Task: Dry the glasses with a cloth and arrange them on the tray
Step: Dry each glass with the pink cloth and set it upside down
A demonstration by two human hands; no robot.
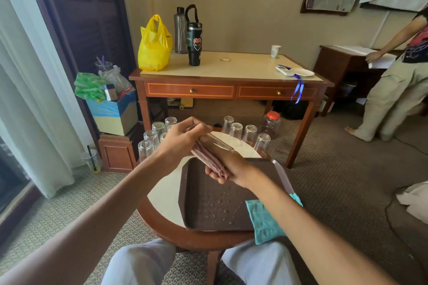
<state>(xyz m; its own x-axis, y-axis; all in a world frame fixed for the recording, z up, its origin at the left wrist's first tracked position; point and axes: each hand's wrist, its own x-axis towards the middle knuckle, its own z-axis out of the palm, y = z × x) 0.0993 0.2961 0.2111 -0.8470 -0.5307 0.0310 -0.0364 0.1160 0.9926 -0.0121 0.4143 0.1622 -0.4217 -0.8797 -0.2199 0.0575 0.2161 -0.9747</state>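
Over the far end of the brown tray [203, 220] I hold a clear glass [221, 144] tilted on its side, with a pink striped cloth [206, 157] bunched in and along it. My left hand [179, 143] grips the glass's upper end. My right hand [228, 168] curls under the lower end around the cloth. The tray carries only water drops. A teal cloth [266, 220] lies over its right edge. Upside-down glasses stand on the round table [166, 194] in a left group [151, 139] and a right row [243, 132].
Behind the round table stands a wooden desk [231, 81] with a yellow bag [154, 46], two bottles and a paper cup. A jar with an orange lid [271, 124] sits on the carpet. Boxes are stacked at left. A person [398, 81] stands at right.
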